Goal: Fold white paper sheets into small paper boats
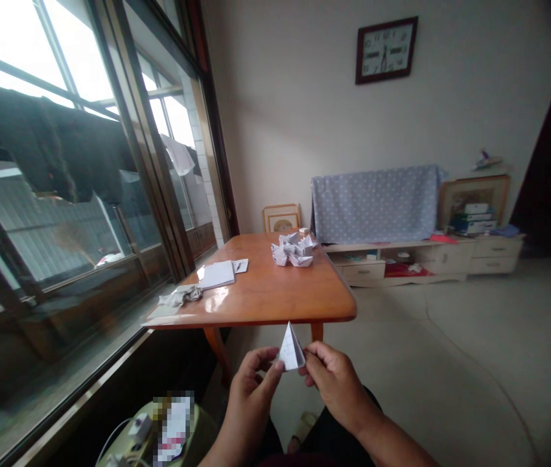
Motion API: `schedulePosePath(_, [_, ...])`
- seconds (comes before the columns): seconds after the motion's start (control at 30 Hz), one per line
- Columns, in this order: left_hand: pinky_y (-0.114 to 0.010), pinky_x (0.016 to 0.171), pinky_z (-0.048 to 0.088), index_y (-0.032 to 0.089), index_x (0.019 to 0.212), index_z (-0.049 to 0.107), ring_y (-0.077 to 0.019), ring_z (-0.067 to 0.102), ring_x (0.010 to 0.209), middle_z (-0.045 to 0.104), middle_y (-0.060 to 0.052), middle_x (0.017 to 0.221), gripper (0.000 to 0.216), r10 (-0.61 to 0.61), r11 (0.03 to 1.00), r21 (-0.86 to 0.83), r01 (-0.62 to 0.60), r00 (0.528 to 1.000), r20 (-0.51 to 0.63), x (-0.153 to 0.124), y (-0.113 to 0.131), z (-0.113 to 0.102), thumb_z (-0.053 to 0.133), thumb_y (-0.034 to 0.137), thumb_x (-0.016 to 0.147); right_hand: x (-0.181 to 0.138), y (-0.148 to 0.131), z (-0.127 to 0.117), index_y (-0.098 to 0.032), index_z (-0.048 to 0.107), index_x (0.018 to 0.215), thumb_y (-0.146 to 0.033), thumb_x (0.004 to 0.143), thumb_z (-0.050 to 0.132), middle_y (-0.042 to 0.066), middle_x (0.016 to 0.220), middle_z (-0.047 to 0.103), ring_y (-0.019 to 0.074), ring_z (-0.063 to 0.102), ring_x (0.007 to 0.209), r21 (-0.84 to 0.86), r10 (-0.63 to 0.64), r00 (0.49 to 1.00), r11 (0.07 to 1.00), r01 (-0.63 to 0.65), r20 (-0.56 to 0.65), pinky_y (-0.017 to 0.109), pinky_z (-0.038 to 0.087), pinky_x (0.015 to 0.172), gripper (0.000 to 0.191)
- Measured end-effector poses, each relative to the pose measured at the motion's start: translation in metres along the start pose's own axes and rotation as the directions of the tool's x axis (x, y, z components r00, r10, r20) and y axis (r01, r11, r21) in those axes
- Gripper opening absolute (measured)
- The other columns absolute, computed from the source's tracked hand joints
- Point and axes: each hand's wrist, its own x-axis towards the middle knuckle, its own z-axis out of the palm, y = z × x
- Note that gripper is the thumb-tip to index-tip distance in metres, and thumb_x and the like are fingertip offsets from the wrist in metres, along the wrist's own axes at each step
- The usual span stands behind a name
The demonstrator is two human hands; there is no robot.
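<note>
Legible text: none | wall clock: numerals too blurred | pixelated label: unreadable

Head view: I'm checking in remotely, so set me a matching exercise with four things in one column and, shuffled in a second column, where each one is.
Things:
1. folded white paper triangle
2. pile of folded paper pieces
3. wall clock
4. blue polka-dot cloth

Places:
A. draped over the low cabinet
B. on the wooden table
C. hanging on the wall
D. pinched between the left hand and the right hand

Pairs: 1-D, 2-B, 3-C, 4-A
</note>
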Motion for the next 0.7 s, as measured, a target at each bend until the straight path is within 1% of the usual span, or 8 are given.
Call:
schedulePosePath(0.07, [-0.033,0.078,0.05,0.019,0.101,0.073,-0.0252,0.064,0.089,0.071,-0.009,0.095,0.041,0.029,0.998,0.063,-0.027,0.999,-0.018,0.0019,-0.0009,-0.0016,0.076,0.052,0.078,-0.0002,0.0001,0.0004,-0.017,0.067,0.085,-0.041,0.097,0.051,0.003,0.073,0.067,0.0155,0.06,0.063,-0.029,-0.01,1.0,1.0,0.01,-0.002,0.027,0.045,0.06,0.03])
schedulePosePath(0.13, [-0.033,0.076,0.05,0.019,0.098,0.073,-0.024,0.064,0.085,0.071,-0.008,0.09,0.039,0.053,0.995,0.086,-0.051,0.998,-0.022,0.0029,-0.002,-0.0024,0.077,0.052,0.077,-0.0003,-0.0003,0.0008,-0.018,0.067,0.086,-0.039,0.097,0.051,0.002,0.073,0.067,0.0153,0.059,0.063,-0.048,-0.016,1.0,0.999,0.015,-0.003,0.026,0.045,0.06,0.029])
schedulePosePath(0.2, [-0.031,0.074,0.049,0.018,0.096,0.073,-0.0227,0.063,0.082,0.07,-0.008,0.089,0.038,0.063,0.995,0.079,-0.061,0.997,-0.032,0.0031,-0.0029,-0.0021,0.078,0.05,0.076,-0.0006,-0.0006,0.001,-0.018,0.067,0.087,-0.039,0.097,0.051,0.002,0.073,0.067,0.0151,0.059,0.062,-0.063,-0.02,1.0,0.998,0.02,-0.001,0.026,0.044,0.059,0.029])
schedulePosePath(0.33, [-0.029,0.071,0.046,0.017,0.094,0.072,-0.0199,0.06,0.078,0.068,-0.006,0.085,0.035,0.046,0.999,0.029,-0.044,0.998,-0.045,0.0029,-0.0042,0.0,0.082,0.044,0.074,-0.0015,0.0006,0.0003,-0.019,0.068,0.087,-0.041,0.098,0.05,0.002,0.073,0.067,0.0153,0.059,0.061,-0.085,-0.024,1.0,0.996,0.023,-0.003,0.027,0.044,0.06,0.03])
schedulePosePath(0.47, [-0.028,0.073,0.045,0.018,0.092,0.072,-0.0195,0.058,0.078,0.067,-0.006,0.087,0.03,0.041,0.999,0.023,-0.04,0.998,-0.056,0.0018,-0.0061,0.0012,0.083,0.039,0.074,-0.0016,0.0025,-0.0002,-0.019,0.068,0.086,-0.043,0.097,0.051,0.002,0.072,0.067,0.0159,0.059,0.062,-0.087,-0.028,1.0,0.996,0.027,-0.007,0.027,0.044,0.06,0.031])
schedulePosePath(0.6, [-0.029,0.074,0.047,0.019,0.097,0.074,-0.0214,0.059,0.082,0.068,-0.008,0.091,0.032,0.049,0.998,0.042,-0.046,0.997,-0.064,-0.0006,-0.0065,0.0018,0.083,0.041,0.075,-0.001,0.0031,0.001,-0.02,0.067,0.084,-0.046,0.096,0.052,0.002,0.071,0.066,0.0163,0.059,0.062,-0.065,-0.023,1.0,0.998,0.022,-0.016,0.028,0.044,0.06,0.033])
schedulePosePath(0.7, [-0.03,0.075,0.048,0.02,0.096,0.076,-0.0226,0.06,0.082,0.069,-0.009,0.089,0.031,0.079,0.994,0.085,-0.074,0.995,-0.053,-0.0019,-0.0041,0.0023,0.082,0.042,0.076,-0.0008,0.0033,0.0021,-0.02,0.066,0.082,-0.048,0.096,0.052,0.002,0.07,0.064,0.0161,0.058,0.062,-0.046,-0.011,1.0,0.999,0.01,-0.026,0.027,0.043,0.059,0.034])
